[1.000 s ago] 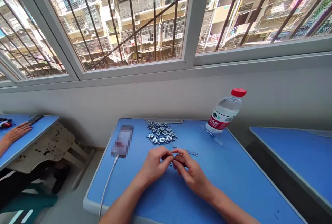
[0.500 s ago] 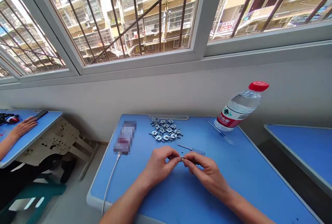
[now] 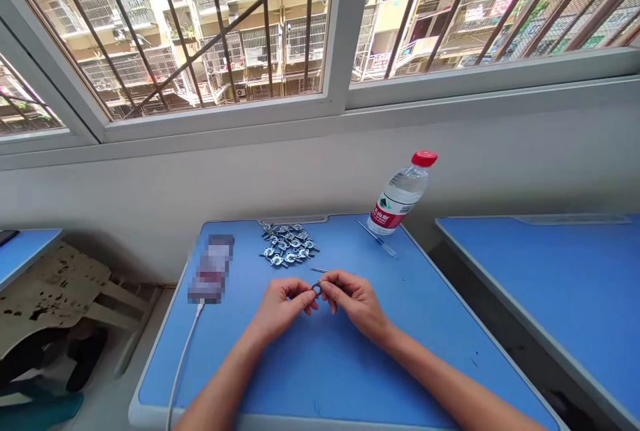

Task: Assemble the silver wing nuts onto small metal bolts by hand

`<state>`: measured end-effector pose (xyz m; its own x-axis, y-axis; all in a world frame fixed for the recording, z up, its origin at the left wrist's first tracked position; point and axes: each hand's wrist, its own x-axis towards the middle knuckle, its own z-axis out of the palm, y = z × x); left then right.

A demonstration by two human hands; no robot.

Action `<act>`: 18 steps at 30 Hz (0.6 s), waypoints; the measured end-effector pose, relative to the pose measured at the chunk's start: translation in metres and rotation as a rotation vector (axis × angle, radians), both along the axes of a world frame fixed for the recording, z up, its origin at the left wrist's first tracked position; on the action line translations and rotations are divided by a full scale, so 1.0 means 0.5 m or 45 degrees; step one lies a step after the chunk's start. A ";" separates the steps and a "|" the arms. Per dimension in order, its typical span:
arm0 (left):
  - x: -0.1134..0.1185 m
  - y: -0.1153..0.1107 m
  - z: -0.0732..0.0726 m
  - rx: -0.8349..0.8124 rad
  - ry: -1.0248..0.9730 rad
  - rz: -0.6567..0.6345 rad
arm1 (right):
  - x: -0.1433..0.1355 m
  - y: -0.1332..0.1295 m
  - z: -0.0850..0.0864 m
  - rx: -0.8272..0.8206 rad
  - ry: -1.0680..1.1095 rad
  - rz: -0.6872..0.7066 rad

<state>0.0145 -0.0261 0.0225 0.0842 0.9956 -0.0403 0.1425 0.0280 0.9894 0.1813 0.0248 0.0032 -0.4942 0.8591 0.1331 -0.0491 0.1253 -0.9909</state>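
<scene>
A small dark ring [image 3: 316, 289] is pinched between my two hands above the blue desk [image 3: 350, 364]. My left hand [image 3: 283, 306] grips its left side between thumb and index finger. On the opposite side, the fingertips of my right hand [image 3: 354, 298] are closed on the same ring. Beyond the hands lies a pile of small silvery metal parts [image 3: 289, 244], several of them with short stems. The thin metal shaft of a tool [image 3: 319, 270] shows just behind my right fingers, which cover the rest of it.
A water bottle with a red cap [image 3: 400, 194] stands at the back right, beside a pen [image 3: 377, 239]. On the left lies a blurred-out phone [image 3: 213, 270] with a white cable [image 3: 184, 358]. Another blue desk [image 3: 540, 271] is at the right, with a gap between.
The view has swung to the right, so the neighbouring person's hand has left the picture. Between my fingers the ring now shows its round opening; before, it appeared edge-on.
</scene>
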 end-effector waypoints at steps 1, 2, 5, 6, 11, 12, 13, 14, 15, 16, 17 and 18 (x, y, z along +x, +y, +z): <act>0.000 0.001 -0.002 -0.019 -0.031 -0.013 | 0.000 0.000 0.001 -0.022 0.018 0.010; 0.001 0.003 -0.005 -0.038 -0.072 -0.017 | -0.001 0.000 0.001 -0.037 0.033 0.025; -0.001 0.008 -0.009 -0.082 -0.185 0.016 | -0.001 -0.002 -0.004 -0.049 0.062 0.064; -0.001 0.009 -0.010 -0.086 -0.198 0.032 | -0.002 -0.004 -0.006 -0.048 0.063 0.072; -0.001 0.011 -0.011 -0.081 -0.111 0.068 | -0.004 -0.007 -0.013 -0.084 0.038 0.027; 0.000 0.010 -0.011 -0.072 -0.082 0.067 | -0.004 -0.007 -0.011 -0.094 0.039 0.006; 0.001 0.010 -0.010 -0.061 -0.055 0.069 | -0.003 -0.006 -0.007 -0.103 0.045 -0.011; 0.002 0.009 -0.009 -0.049 -0.032 0.076 | -0.002 -0.005 -0.003 -0.115 0.055 -0.026; 0.003 0.009 -0.008 -0.035 -0.012 0.094 | -0.001 -0.003 0.001 -0.128 0.070 -0.037; 0.003 0.008 -0.006 -0.014 0.005 0.125 | 0.001 -0.002 0.005 -0.143 0.086 -0.044; 0.002 0.007 -0.004 0.015 0.022 0.167 | 0.003 0.000 0.009 -0.155 0.097 -0.044; 0.001 0.007 -0.002 0.052 0.042 0.214 | 0.005 0.001 0.011 -0.160 0.100 -0.044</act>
<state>0.0148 -0.0228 0.0215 -0.0842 0.9964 0.0009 0.1714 0.0136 0.9851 0.1836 0.0252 0.0087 -0.4563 0.8878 0.0603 -0.1245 0.0034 -0.9922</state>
